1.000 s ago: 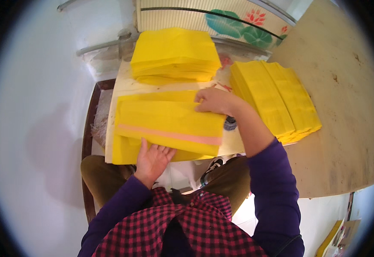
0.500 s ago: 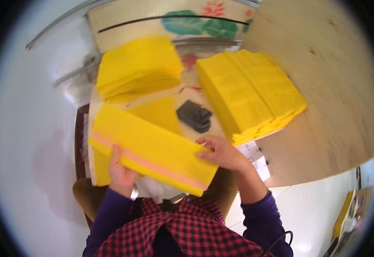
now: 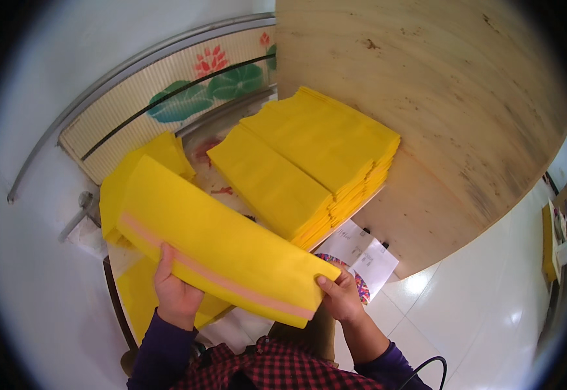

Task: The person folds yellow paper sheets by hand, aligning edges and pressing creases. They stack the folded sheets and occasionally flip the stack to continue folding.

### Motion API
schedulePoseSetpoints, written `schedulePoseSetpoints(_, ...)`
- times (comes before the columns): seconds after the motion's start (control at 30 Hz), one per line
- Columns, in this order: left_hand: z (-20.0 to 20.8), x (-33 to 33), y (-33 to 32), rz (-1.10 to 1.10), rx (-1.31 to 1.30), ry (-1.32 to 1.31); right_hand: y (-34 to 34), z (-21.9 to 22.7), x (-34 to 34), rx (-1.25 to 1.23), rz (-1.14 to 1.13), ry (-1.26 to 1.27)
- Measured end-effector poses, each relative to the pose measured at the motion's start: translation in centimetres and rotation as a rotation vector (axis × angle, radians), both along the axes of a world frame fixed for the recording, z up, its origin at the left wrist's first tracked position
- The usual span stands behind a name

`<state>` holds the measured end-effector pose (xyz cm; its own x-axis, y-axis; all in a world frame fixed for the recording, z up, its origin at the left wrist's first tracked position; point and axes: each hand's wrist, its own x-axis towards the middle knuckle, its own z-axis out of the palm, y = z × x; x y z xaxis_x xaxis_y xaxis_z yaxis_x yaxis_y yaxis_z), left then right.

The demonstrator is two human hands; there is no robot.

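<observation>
yellow paper bundle (image 3: 221, 244): flat, oblong sheaf of bright yellow sheets, one pale pink band running lengthwise near the lower long edge. lifted clear of the surface, tilted, upper-left end higher, lower-right end lower. gripped at the lower edge by left hand (image 3: 176, 292), fingers curled over the front face; pinched at the right-hand corner by right hand (image 3: 340, 298), thumb on top. edges squared, sheets aligned.

Single head-worn fisheye, looking steeply down and slightly forward, close over the wooden tabletop (image 3: 465, 130). Table's near edge runs lower right; forearms enter from the bottom edge. Rim bends straight lines. No second view to overlap.
</observation>
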<state>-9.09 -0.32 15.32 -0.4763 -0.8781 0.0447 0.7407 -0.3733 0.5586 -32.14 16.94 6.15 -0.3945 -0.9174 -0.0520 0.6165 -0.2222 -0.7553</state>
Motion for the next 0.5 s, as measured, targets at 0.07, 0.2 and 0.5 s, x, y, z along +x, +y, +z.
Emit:
schedulePoseSetpoints(0.07, 0.8, -2.6, -0.3, -0.040, -0.014, -0.023, 0.5, 0.1, -0.8, -0.041, -0.020, -0.092)
schedulePoseSetpoints(0.2, 2.5, -7.9, -1.3, -0.158, -0.026, -0.044, 1.1, 1.0, -3.2, -0.054, -0.176, 0.031)
schedulePoseSetpoints(0.5, 7.4, -24.6, -8.2, -0.334, -0.142, -0.062, -2.4, 6.4, -15.7, -0.102, -0.561, 0.244)
